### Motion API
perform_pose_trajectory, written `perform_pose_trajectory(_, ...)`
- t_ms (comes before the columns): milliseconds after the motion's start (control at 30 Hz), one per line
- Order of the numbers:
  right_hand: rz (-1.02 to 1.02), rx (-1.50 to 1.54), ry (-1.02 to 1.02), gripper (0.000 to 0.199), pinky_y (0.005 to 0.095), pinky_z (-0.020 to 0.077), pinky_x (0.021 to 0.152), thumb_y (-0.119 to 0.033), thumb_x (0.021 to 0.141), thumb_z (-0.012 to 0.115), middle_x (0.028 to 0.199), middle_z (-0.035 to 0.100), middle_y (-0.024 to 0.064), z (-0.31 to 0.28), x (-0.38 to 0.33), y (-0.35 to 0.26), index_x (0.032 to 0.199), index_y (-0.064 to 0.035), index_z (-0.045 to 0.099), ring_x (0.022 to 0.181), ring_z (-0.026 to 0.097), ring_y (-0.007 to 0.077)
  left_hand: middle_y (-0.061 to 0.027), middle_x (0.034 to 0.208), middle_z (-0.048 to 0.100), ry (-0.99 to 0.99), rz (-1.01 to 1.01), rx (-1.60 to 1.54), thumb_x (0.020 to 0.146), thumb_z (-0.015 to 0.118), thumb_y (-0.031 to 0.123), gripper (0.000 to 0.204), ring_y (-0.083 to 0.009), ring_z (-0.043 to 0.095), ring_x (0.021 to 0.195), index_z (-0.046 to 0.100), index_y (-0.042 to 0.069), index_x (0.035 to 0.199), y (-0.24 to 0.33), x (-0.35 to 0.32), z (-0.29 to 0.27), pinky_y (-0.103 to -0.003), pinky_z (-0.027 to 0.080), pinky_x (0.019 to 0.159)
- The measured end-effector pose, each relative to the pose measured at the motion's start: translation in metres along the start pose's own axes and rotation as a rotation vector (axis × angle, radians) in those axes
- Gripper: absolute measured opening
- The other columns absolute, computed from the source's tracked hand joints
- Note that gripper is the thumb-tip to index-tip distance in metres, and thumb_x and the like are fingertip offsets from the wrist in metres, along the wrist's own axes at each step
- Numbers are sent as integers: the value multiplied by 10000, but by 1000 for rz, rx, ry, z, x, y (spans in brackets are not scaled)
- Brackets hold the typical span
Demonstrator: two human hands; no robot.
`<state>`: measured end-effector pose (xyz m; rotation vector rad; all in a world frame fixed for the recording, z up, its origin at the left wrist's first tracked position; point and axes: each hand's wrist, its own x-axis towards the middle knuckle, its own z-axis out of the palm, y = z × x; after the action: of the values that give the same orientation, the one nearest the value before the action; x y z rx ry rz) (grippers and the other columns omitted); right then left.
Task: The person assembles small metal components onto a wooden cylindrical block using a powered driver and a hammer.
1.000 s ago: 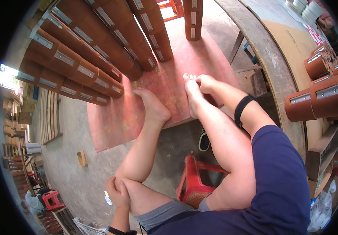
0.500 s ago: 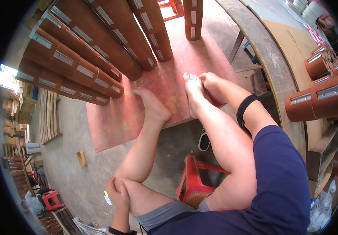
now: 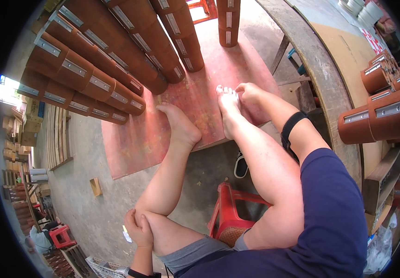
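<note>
My left hand (image 3: 139, 228) lies over my left knee (image 3: 156, 201), its fingers stretched out and holding nothing. Far forward, my right hand (image 3: 250, 91) reaches to the outer edge of my right foot (image 3: 230, 109), its fingers bent against the small toes. The undersides of those fingers are hidden. Both bare feet rest on a worn red tabletop (image 3: 139, 148), the left foot (image 3: 179, 124) tilted on its side. Just beyond it stand tall stacks of brown cylindrical bands (image 3: 102, 44) with metal strips.
A red plastic stool (image 3: 230, 208) is beneath me, with a dark shoe (image 3: 241, 166) on the floor ahead. At the right, a wooden bench (image 3: 320, 60) holds more brown bands (image 3: 376, 116). Wooden slats (image 3: 58, 136) and a small open box (image 3: 96, 186) sit at the left.
Hardly anything differs. My right hand's fingers have shifted slightly at the toes; my left hand stays on the knee.
</note>
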<state>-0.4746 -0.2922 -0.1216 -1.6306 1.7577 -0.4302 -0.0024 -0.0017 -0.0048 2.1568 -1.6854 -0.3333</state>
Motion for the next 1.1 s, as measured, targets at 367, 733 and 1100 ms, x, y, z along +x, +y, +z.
perform_pose_trajectory(367,137,70,-206,231,348,485,803,-87,726,578,998,652,149,-13,-2,-15,946,-65,642,936,619,278,-186,1098,544,1,-6,17,777,572,140,331,-350,507,1031,532,-19,1065,-1,0,-1,-400,388,923)
perform_pose_trajectory(733,249,258,-288,162,349,489,785,-73,751,555,959,660,153,-15,-3,-16,887,-49,639,932,622,271,-185,1107,543,-15,-18,33,781,573,149,335,-349,501,1047,535,-18,1069,1,-1,-2,-402,383,930)
perform_pose_trajectory(1100,86,12,-177,240,352,478,808,-89,748,585,981,653,151,-6,-3,-13,984,-60,618,955,612,294,-194,1094,545,-5,-6,-3,780,569,150,335,-355,508,1026,533,-23,1065,-2,0,-1,-404,386,917)
